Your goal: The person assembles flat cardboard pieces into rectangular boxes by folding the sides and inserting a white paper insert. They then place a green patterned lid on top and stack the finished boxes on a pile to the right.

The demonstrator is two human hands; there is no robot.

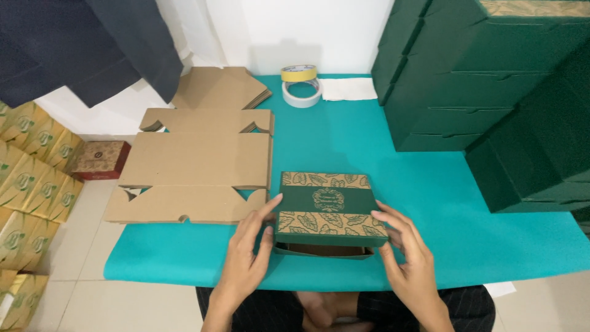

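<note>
A flat green box (327, 208) with a gold leaf pattern on its lid lies near the front edge of the teal table (393, 160). Its lid is slightly lifted at the front, showing a brown inside. My left hand (249, 255) holds the box's left front corner, thumb on the side and fingers along the edge. My right hand (405, 252) grips the right front corner the same way.
Unfolded brown cardboard blanks (200, 160) lie stacked on the table's left. Two tape rolls (301, 85) and a white sheet (348, 89) sit at the back. Stacks of dark green boxes (491, 86) fill the right side. Yellow-green boxes (31, 178) sit on the floor at left.
</note>
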